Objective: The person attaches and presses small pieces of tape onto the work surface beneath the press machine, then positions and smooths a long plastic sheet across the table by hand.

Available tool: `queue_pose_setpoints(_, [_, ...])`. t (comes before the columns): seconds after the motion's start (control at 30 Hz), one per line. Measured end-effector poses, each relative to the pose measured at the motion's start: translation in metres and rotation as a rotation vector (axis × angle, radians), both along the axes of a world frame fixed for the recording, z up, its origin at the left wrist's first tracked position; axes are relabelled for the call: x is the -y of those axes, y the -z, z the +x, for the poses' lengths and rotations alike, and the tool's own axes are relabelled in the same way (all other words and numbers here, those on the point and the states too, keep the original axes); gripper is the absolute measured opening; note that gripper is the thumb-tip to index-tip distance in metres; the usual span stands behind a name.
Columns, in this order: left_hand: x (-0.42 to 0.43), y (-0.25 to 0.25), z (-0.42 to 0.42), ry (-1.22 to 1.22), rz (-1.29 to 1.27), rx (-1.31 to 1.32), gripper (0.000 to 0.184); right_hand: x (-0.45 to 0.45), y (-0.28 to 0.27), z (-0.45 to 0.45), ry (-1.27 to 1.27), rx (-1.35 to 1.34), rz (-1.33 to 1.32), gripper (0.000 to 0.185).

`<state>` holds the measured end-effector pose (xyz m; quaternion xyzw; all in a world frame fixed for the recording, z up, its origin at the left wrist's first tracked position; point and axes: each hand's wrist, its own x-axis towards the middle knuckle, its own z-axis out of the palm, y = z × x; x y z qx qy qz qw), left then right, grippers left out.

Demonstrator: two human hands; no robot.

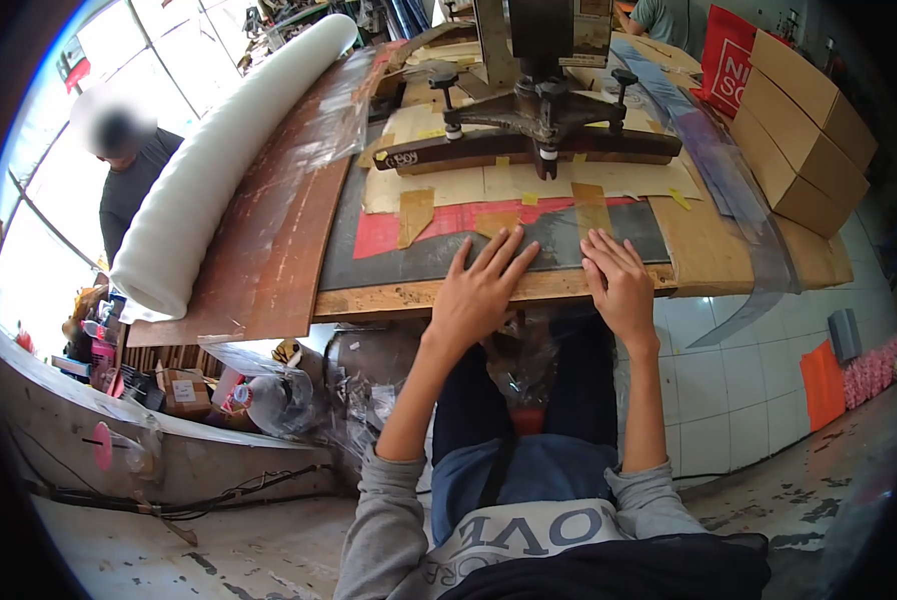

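Note:
My left hand point(476, 292) lies palm down on the front part of the dark mat point(558, 258), its fingers spread and holding nothing. To its right, my right hand point(618, 285) rests over the wooden front edge point(368, 299), with its fingertips on the mat and nothing visible in it. Beyond the hands are a red sheet point(448, 220) and pale boards point(433, 187) with pieces of brown tape point(415, 217). Above the boards stands a dark metal press head point(543, 115) with a long crossbar point(448, 154).
A white foam roll point(213, 170) lies on the brown board point(268, 240) at left. Cardboard boxes point(798, 130), a red bag point(725, 60) and clear plastic sheeting point(758, 230) are at right. A person point(133, 170) is at far left; another point(653, 18) is at the back.

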<state>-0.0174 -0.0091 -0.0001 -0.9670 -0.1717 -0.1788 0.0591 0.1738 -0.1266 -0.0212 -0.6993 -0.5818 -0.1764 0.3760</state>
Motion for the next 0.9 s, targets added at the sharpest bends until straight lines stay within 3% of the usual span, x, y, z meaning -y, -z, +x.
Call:
queue_pose_setpoints(0.27, [0.0103,0.0035,-0.0021,-0.03,-0.077,0.12,0.094,0.0015,-0.0004,-0.0026,0.003,0.005,0.001,0.024])
queue_pose_setpoints(0.43, [0.0091,0.0086,0.0003,-0.033,-0.012,0.146,0.07,0.0015,0.0012,-0.0023,0.004,0.007,0.003,0.023])
queue_pose_setpoints(0.57, [0.0081,0.0103,0.0003,-0.016,0.001,0.178,0.062,0.0013,0.0013,-0.0029,0.005,0.003,0.014,0.023])
queue_pose_setpoints(0.67, [0.0079,0.0114,0.0011,-0.02,-0.034,0.193,0.083,0.0003,0.0021,-0.0037,0.021,0.018,0.033,0.023])
queue_pose_setpoints(0.9, [0.0078,0.0094,0.0,-0.01,-0.064,0.196,0.078,-0.0015,0.0031,-0.004,0.031,-0.001,0.062,0.022])
